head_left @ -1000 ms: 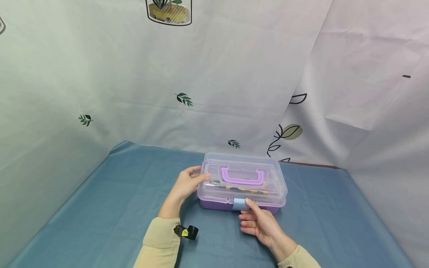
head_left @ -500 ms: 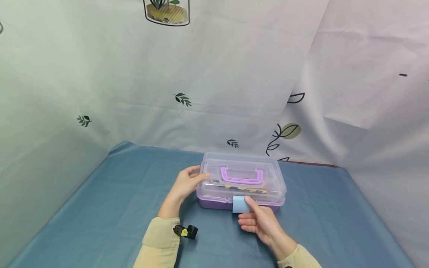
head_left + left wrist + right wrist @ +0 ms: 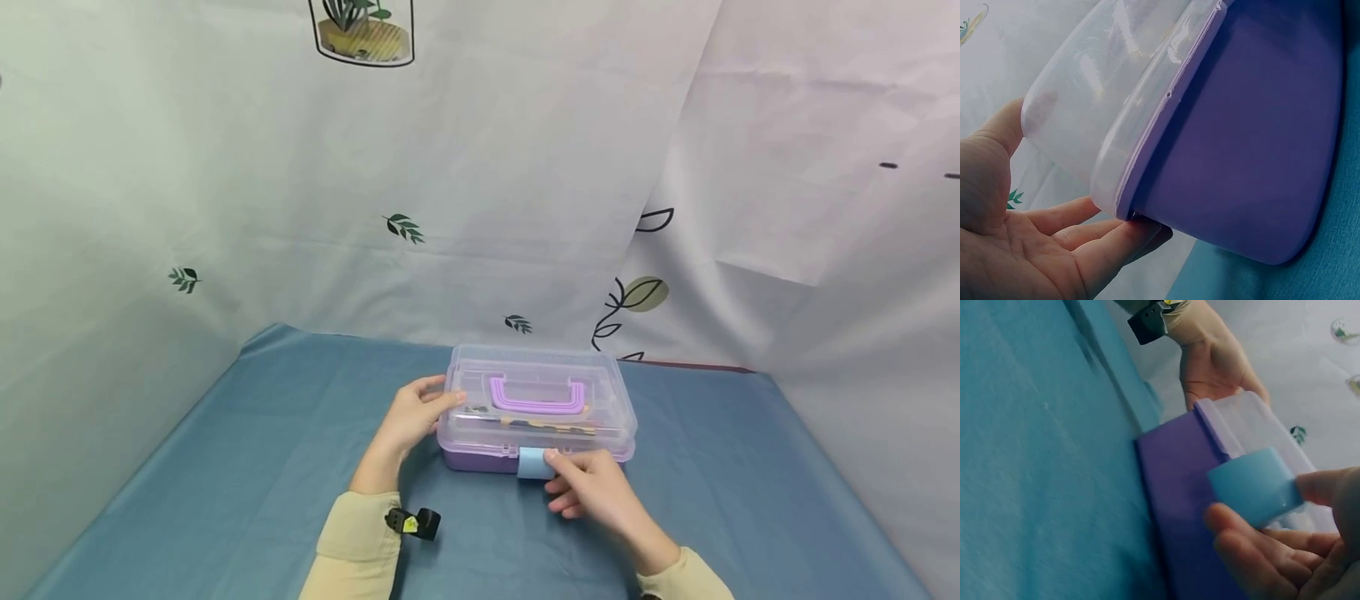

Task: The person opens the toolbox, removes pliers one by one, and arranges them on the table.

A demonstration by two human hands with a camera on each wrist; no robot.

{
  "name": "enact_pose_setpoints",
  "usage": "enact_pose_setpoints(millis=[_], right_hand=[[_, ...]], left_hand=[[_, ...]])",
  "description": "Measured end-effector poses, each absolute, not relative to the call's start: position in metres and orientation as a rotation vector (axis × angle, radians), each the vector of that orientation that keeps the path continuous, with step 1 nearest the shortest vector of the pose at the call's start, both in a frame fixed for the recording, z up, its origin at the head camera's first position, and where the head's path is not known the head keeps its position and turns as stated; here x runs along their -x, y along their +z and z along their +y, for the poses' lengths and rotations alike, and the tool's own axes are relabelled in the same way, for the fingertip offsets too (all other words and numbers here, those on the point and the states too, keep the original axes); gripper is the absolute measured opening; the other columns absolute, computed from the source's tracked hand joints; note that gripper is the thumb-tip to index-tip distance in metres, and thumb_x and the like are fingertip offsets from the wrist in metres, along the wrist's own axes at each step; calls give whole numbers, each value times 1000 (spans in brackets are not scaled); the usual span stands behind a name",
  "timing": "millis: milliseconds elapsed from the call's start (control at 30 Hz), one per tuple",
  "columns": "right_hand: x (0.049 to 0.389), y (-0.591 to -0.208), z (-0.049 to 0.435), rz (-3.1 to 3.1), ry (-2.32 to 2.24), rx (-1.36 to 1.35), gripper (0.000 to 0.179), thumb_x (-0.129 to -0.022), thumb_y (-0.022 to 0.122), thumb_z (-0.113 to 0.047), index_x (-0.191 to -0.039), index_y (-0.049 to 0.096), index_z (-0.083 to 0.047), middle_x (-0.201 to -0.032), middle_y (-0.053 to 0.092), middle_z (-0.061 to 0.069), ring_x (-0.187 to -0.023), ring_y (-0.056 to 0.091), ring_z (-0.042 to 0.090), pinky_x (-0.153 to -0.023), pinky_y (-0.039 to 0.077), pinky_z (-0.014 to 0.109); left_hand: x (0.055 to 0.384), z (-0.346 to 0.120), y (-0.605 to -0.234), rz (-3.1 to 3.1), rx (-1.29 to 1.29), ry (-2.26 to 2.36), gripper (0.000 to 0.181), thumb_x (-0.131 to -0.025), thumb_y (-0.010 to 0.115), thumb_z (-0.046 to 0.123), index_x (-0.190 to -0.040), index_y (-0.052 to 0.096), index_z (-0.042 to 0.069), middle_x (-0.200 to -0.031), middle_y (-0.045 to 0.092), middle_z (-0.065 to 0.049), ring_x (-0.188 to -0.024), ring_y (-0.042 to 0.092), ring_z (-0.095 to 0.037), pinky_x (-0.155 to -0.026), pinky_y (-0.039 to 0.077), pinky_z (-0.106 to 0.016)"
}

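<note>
A plastic storage box (image 3: pixel 468 460) with a purple base and a clear lid (image 3: pixel 555 363) stands on the blue cloth. The lid lies over the base, its purple handle (image 3: pixel 537 407) folded flat. My left hand (image 3: pixel 408 421) grips the box's left end; in the left wrist view the thumb presses on the lid and the fingers (image 3: pixel 1116 244) reach under the rim. At the front, my right hand (image 3: pixel 596 487) pinches the light blue latch (image 3: pixel 1254 484), thumb at its edge and fingers beneath. The latch stands out from the purple front wall. Some yellowish and dark items show blurred through the lid.
Blue cloth (image 3: pixel 315 467) covers the table around the box. A pale fabric backdrop (image 3: pixel 480 167) with printed leaves rises close behind and along both sides. A black strap with a small device (image 3: pixel 414 522) sits on the left wrist.
The latch has swung outward from the box front, and my right hand has turned with its back more upward. The left hand keeps its hold; the head view has shifted slightly.
</note>
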State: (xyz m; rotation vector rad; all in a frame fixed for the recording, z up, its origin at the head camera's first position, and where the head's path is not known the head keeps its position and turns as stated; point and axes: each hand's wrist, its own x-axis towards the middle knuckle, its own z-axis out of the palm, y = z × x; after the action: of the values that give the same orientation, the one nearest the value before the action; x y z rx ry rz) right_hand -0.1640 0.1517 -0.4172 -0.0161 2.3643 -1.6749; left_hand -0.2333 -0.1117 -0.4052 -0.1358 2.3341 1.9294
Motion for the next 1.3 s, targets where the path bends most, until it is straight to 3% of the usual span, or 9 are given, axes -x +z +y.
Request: enact_pose_setpoints(millis=[167, 533, 833, 1067, 1300], right_hand=[[165, -409, 154, 2546, -1566, 160, 34, -87, 66, -32, -87, 70, 2, -71, 68, 13, -55, 64, 15, -48, 54, 27], [167, -409, 162, 2562, -1373, 461, 22, -86, 68, -26, -86, 70, -4, -72, 67, 7, -58, 60, 12, -48, 52, 26], [168, -411, 166, 2620, -1286, 511, 22, -84, 70, -25, -83, 75, -4, -70, 68, 5, -54, 55, 6, -48, 50, 22], [169, -413, 168, 2562, -1333, 520, 23, -87, 67, -23, -82, 75, -2, -72, 70, 10, -63, 63, 11, -53, 54, 20], [167, -411, 167, 2568, -1297, 492, 42, -95, 56, -28, -68, 69, 2, -74, 69, 12, -60, 63, 12, -50, 53, 21]], left_hand=[[234, -113, -405, 2345, 138, 1926, 77, -81, 73, 39, -142, 40, 7, -135, 51, -22, -116, 57, -33, -91, 52, -46], [232, -115, -409, 2362, 141, 1908, 78, -79, 73, 44, -140, 42, 7, -134, 52, -24, -116, 57, -33, -91, 53, -45], [234, -112, -408, 2368, 146, 1900, 78, -79, 73, 44, -140, 43, 8, -133, 53, -22, -116, 58, -32, -91, 53, -45], [233, -111, -407, 2367, 148, 1901, 77, -79, 73, 44, -140, 43, 7, -132, 53, -23, -114, 59, -32, -90, 53, -45], [232, -111, -405, 2379, 141, 1890, 76, -79, 73, 43, -140, 43, 7, -132, 54, -23, -114, 59, -32, -90, 53, -45]])
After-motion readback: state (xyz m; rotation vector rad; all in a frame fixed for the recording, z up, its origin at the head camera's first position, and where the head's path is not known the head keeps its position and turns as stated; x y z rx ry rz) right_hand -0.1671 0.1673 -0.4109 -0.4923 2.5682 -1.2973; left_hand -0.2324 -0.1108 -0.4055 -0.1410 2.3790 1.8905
